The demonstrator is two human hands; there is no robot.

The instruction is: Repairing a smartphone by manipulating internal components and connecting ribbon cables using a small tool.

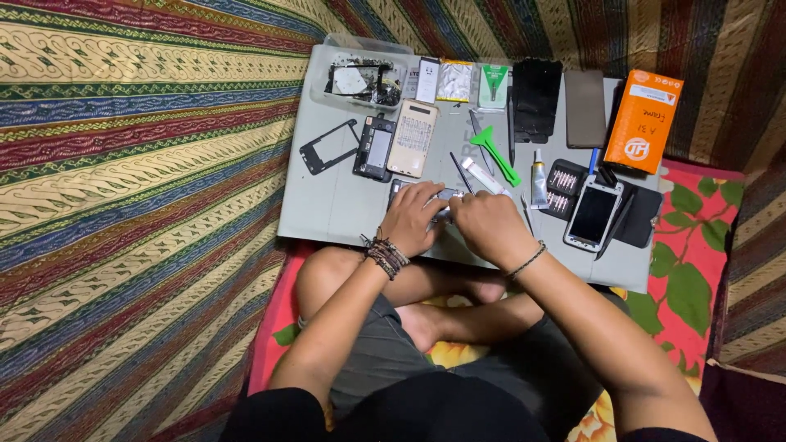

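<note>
My left hand [414, 218] and my right hand [490, 226] meet over a small dark phone part [442, 199] near the front edge of a grey work mat [336, 205]. Both hands pinch at it, and most of it is hidden under my fingers. A white tool handle [483, 175] sticks out from above my right hand. Beaded bracelets circle my left wrist, and a thin band circles my right wrist.
On the mat lie a black phone frame [327, 147], an opened phone [375, 148], a beige back cover [413, 137], a green pry tool [494, 154], a glue tube [538, 178], a white phone [594, 214], a screwdriver bit case [563, 182], an orange box [644, 121] and a clear parts tray [360, 78].
</note>
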